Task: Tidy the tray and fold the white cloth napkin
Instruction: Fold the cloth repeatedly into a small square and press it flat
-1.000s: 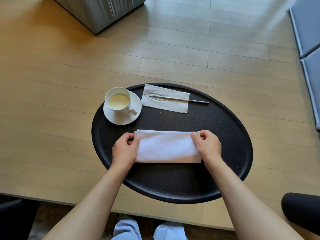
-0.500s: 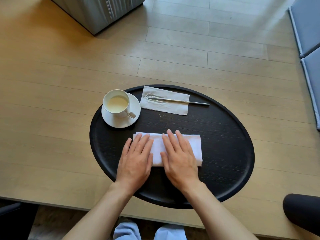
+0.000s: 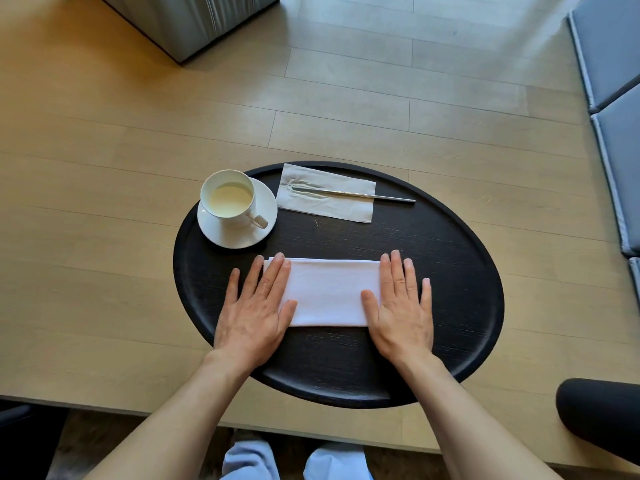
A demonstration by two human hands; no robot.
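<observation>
A white cloth napkin, folded into a long band, lies across the near middle of the black oval tray. My left hand lies flat, palm down, over the napkin's left end. My right hand lies flat over its right end. Both hands have fingers spread and grip nothing. At the tray's far left a white cup with pale liquid stands on a white saucer. A grey paper napkin at the far side carries a metal utensil.
The tray rests on a light wooden table, overhanging its near edge. A grey ribbed block stands at the far left. Blue-grey cushions line the right side. A dark rounded object sits at the lower right.
Both hands went from pinching the napkin's ends to lying flat at its middle, and have now slid outward to the two ends. The napkin stays in place.
</observation>
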